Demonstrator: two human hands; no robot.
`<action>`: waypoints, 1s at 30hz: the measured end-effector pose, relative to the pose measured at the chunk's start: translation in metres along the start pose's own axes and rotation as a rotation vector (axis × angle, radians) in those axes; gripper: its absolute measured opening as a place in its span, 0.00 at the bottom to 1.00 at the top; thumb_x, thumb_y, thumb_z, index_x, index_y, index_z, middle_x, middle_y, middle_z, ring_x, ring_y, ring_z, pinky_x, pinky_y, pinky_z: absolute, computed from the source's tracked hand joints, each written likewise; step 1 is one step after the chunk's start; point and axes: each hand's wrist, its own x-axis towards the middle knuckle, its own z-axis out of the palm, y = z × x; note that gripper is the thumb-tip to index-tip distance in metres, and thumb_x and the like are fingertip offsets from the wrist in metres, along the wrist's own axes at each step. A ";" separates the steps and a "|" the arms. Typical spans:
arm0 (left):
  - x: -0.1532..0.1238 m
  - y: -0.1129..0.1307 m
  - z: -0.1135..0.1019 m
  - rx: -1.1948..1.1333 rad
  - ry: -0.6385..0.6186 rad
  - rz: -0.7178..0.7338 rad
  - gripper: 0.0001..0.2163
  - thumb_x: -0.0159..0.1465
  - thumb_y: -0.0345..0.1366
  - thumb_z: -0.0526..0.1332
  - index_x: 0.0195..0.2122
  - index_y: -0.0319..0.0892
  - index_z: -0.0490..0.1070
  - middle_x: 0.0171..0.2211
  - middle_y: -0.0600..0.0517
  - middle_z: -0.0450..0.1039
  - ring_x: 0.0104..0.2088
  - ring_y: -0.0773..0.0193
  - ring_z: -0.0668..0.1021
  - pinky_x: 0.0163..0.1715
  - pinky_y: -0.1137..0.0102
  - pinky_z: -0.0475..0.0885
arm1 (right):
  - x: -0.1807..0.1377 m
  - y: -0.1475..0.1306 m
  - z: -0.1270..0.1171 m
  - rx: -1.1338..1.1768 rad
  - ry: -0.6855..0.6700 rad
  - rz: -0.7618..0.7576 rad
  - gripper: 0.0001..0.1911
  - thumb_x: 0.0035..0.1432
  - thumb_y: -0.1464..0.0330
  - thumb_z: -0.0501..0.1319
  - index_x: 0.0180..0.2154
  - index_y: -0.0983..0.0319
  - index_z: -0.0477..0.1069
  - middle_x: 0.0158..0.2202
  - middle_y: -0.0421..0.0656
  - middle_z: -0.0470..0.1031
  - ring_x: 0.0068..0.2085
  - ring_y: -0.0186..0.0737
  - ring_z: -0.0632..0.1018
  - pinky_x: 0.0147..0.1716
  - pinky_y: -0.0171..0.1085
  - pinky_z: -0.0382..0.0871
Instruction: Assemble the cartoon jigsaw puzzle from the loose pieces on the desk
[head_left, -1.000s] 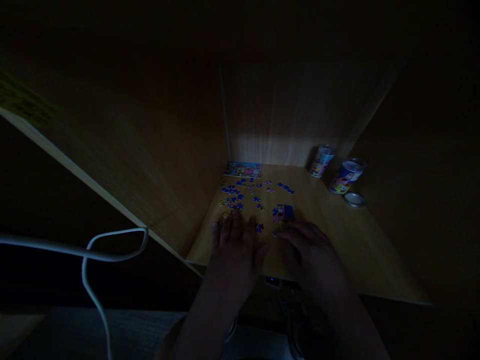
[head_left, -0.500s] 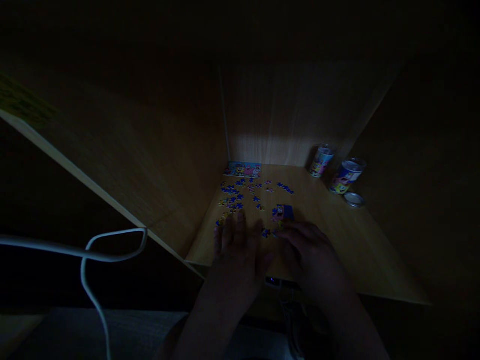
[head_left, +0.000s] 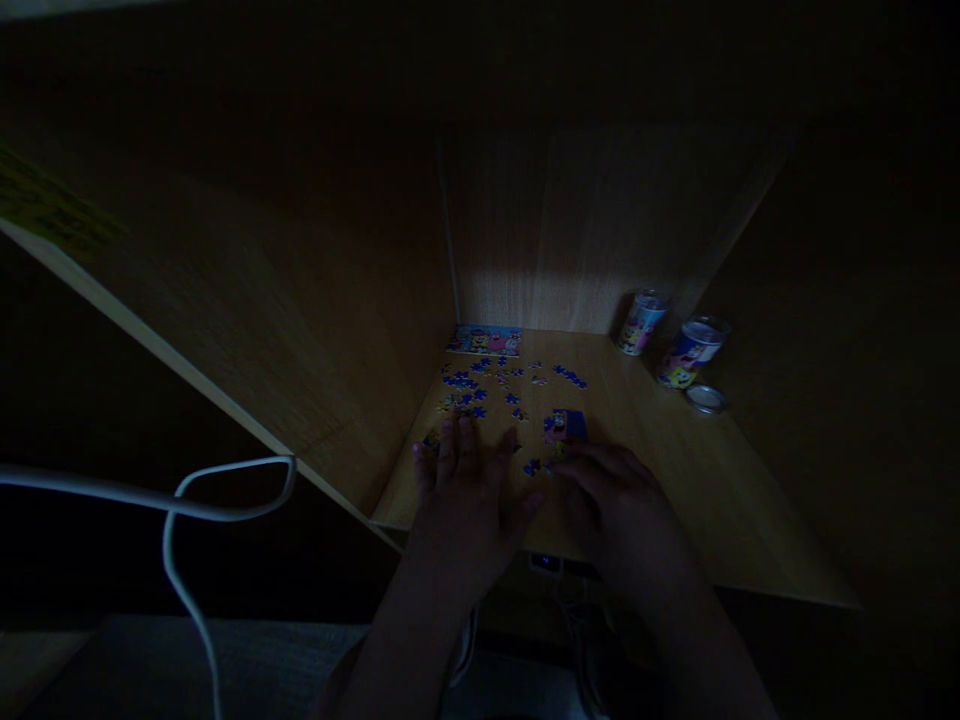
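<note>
In this dim view my left hand (head_left: 469, 490) lies over the wooden shelf with its fingers spread. Its fingertips reach the near edge of the loose jigsaw puzzle pieces (head_left: 460, 380), blue, yellow and pink, and cover some of them. My right hand (head_left: 619, 495) is bent, fingers together, at the lower edge of a small joined puzzle section (head_left: 574, 423) in blue and pink. A jigsaw puzzle piece (head_left: 553, 467) shows at its fingertips; the thumb is mostly hidden. Between the hands lies a loose blue piece (head_left: 532, 467).
A cartoon picture card (head_left: 485, 340) lies at the back left. At the back right stand two clear-topped printed cans (head_left: 642, 322), with a round metal lid (head_left: 706, 399) beside the nearer one. Wooden walls enclose the shelf (head_left: 697, 500). A white cable (head_left: 225, 515) hangs at left.
My left hand has slid slightly left with its fingers spread, covering the yellow pieces there. My right hand has stayed almost still at the joined section.
</note>
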 end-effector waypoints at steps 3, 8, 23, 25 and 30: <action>0.000 0.000 -0.001 -0.001 -0.002 0.004 0.34 0.74 0.58 0.61 0.77 0.53 0.59 0.78 0.34 0.52 0.78 0.29 0.52 0.70 0.26 0.50 | 0.000 -0.001 0.000 0.005 0.005 0.000 0.16 0.68 0.72 0.61 0.52 0.53 0.82 0.57 0.45 0.82 0.56 0.53 0.80 0.59 0.58 0.76; 0.000 0.001 -0.003 -0.014 -0.005 -0.003 0.33 0.74 0.57 0.62 0.76 0.51 0.61 0.77 0.33 0.55 0.77 0.30 0.56 0.71 0.28 0.51 | 0.001 -0.002 0.000 0.008 0.001 0.004 0.16 0.68 0.72 0.61 0.51 0.54 0.82 0.56 0.46 0.82 0.56 0.52 0.80 0.58 0.57 0.76; -0.019 0.027 -0.001 0.016 0.016 -0.017 0.35 0.73 0.55 0.62 0.78 0.49 0.58 0.79 0.35 0.51 0.79 0.29 0.50 0.73 0.28 0.46 | 0.002 0.001 0.001 -0.022 -0.038 0.011 0.18 0.66 0.74 0.61 0.52 0.54 0.81 0.58 0.46 0.82 0.56 0.52 0.79 0.60 0.57 0.75; -0.020 0.027 0.000 0.008 0.014 -0.028 0.36 0.73 0.55 0.62 0.78 0.48 0.58 0.79 0.36 0.51 0.78 0.27 0.51 0.73 0.28 0.47 | 0.002 0.000 0.000 -0.024 -0.036 0.012 0.17 0.67 0.74 0.61 0.52 0.54 0.81 0.58 0.46 0.82 0.56 0.52 0.79 0.60 0.57 0.75; -0.024 0.022 -0.001 -0.012 0.022 -0.023 0.36 0.73 0.56 0.62 0.79 0.53 0.56 0.80 0.39 0.50 0.78 0.27 0.53 0.71 0.27 0.52 | 0.004 -0.003 -0.003 -0.018 -0.027 0.008 0.15 0.69 0.73 0.60 0.51 0.55 0.82 0.57 0.47 0.82 0.55 0.52 0.79 0.59 0.57 0.76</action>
